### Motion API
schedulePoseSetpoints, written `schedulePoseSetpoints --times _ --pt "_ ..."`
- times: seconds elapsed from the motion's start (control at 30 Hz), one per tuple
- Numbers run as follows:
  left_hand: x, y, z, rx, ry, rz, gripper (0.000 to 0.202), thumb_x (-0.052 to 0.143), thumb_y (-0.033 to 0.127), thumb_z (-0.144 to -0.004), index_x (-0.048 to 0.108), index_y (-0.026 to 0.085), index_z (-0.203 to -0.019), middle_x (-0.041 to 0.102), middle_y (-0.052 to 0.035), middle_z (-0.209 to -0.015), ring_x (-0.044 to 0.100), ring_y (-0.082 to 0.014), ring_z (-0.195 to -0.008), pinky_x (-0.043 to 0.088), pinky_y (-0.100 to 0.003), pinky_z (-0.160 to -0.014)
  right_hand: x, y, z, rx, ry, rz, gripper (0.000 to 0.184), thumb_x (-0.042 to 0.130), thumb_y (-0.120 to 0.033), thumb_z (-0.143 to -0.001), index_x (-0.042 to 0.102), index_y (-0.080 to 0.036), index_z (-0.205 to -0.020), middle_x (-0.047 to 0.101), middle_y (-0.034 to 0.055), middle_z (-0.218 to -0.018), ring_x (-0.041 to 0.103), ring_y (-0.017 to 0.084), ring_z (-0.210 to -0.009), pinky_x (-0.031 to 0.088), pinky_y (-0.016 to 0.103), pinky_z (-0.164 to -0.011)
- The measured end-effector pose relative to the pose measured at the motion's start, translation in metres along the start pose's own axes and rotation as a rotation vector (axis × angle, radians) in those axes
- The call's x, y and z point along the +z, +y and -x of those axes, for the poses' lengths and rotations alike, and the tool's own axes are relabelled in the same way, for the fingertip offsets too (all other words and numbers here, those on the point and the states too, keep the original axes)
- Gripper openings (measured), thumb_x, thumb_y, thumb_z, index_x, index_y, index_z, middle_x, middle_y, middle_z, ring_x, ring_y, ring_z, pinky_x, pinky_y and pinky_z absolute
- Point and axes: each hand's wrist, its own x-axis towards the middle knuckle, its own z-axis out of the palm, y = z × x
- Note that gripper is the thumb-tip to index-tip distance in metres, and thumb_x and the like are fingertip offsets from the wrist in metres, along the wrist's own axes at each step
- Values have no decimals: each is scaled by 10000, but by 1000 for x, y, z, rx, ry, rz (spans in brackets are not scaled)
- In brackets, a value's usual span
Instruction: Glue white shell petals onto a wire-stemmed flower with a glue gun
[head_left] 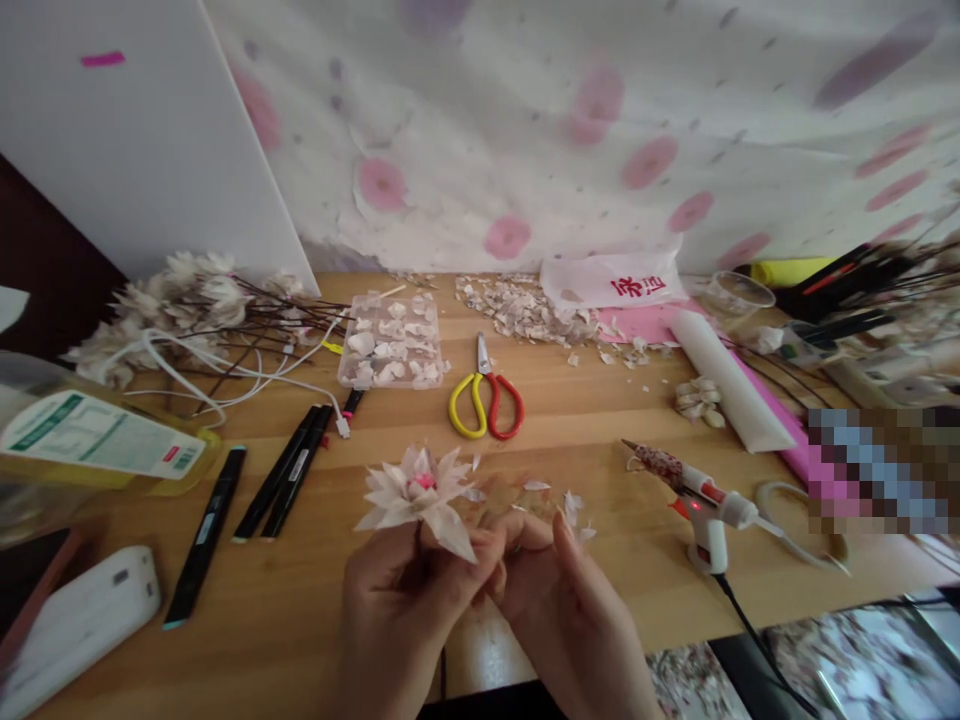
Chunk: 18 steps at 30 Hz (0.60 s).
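My left hand [412, 600] is closed around the dark, thin stem of a handmade flower [417, 490], just under its bloom. Pointed off-white petals spread round a pink centre, one petal drooping over my fingers. Beside it, my right hand [566, 610] has its thumb raised apart from its curved fingers, whose tips meet the left hand's fingertips; I see nothing held in it. Loose pale petals [536, 486] lie just beyond my hands. Farther back are scissors [484, 385] with one yellow and one red handle. On the right rests a white hot glue gun [701, 510], its red light on.
A clear compartment box [392, 340] holds petal pieces, and a heap of flakes [525, 308] lies behind the scissors. Finished flowers [187, 300], a white cable [259, 375], black markers [289, 475] and a white device [82, 630] occupy the left. A white roll [731, 380] is right.
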Motion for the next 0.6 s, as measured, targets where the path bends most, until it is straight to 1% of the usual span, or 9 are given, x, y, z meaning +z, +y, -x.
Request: schedulePoseSetpoints --times 0.1,0.13,0.2,0.3,0.37,0.47,0.6 --pt "-4 -2 -2 102 86 -44 248 841 409 -716 726 249 -566 636 25 -523 554 -123 -510 461 -215 -501 -1 -3 3 57 -5 21 542 503 -621 -940 790 -166 -1009 584 44 -807 496 162 -777 404 273 -771" --pt "-6 -3 -3 128 100 -52 253 840 417 -720 721 242 -580 633 26 -536 552 -119 -521 463 -203 -505 0 -4 3 78 -26 14 556 505 -624 -938 787 -158 -1050 583 46 -821 494 157 -776 407 268 -763" --pt "-12 -6 -5 138 109 -27 270 841 434 -719 710 227 -607 624 26 -569 527 -103 -529 449 -177 -501 1 -7 4 119 -67 -11 587 506 -637 -931 781 -144 -1091 578 50 -833 493 149 -763 415 262 -754" --pt "-18 -7 -7 94 127 60 288 850 449 -704 697 215 -636 576 41 -572 439 -71 -484 387 -145 -445 1 -9 3 153 -68 -50 607 498 -636 -937 768 -128 -1131 587 56 -859 509 136 -750 430 250 -745" --pt "-20 -4 -9 61 124 120 284 860 449 -690 696 219 -656 525 58 -542 384 -58 -445 344 -136 -407 -2 -9 1 131 -48 -64 595 483 -614 -956 762 -124 -1146 597 59 -868 519 130 -745 439 240 -741" --pt "-19 1 -13 9 97 201 291 875 432 -674 681 217 -652 494 70 -534 344 -41 -414 314 -131 -386 -6 -10 -1 76 -46 -55 578 476 -596 -966 771 -126 -1131 615 62 -850 524 124 -730 443 225 -737" --pt "-19 0 -15 -102 30 251 304 839 449 -723 683 199 -648 473 68 -550 301 -28 -414 278 -126 -385 -8 -11 2 64 -47 -11 593 457 -622 -963 791 -146 -1082 619 60 -808 529 129 -718 444 235 -728"
